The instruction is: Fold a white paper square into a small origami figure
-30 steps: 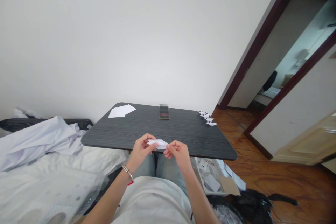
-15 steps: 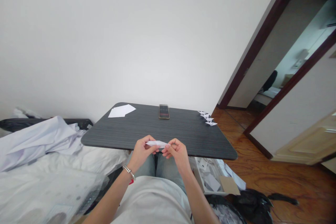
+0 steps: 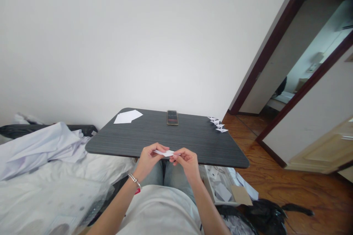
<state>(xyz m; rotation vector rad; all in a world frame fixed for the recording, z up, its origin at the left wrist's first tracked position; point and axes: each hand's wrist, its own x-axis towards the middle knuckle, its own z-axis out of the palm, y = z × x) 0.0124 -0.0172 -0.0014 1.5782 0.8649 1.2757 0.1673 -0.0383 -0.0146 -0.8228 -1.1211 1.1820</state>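
A small folded piece of white paper (image 3: pixel 167 153) is stretched between my two hands, just above the near edge of the dark table (image 3: pixel 154 132). My left hand (image 3: pixel 150 157) pinches its left end, thumb below and fingers above. At the other end, my right hand (image 3: pixel 185 158) grips the paper between thumb and fingertips. Both hands are closed on it, and the fingers hide its ends. Several small folded white paper pieces (image 3: pixel 217 124) with pointed tips stand in a row at the table's right edge.
Flat white paper sheets (image 3: pixel 128 116) lie at the table's back left. A phone (image 3: pixel 172 117) rests near the back edge by the wall. Below right is an open box (image 3: pixel 220 187) with papers, beside black plastic bags (image 3: pixel 264 214). White cloth (image 3: pixel 46 147) covers the left side.
My left thumb and fingers have shifted on the folded paper, and its upper face now shows tilted differently. Both hands stay in nearly the same place.
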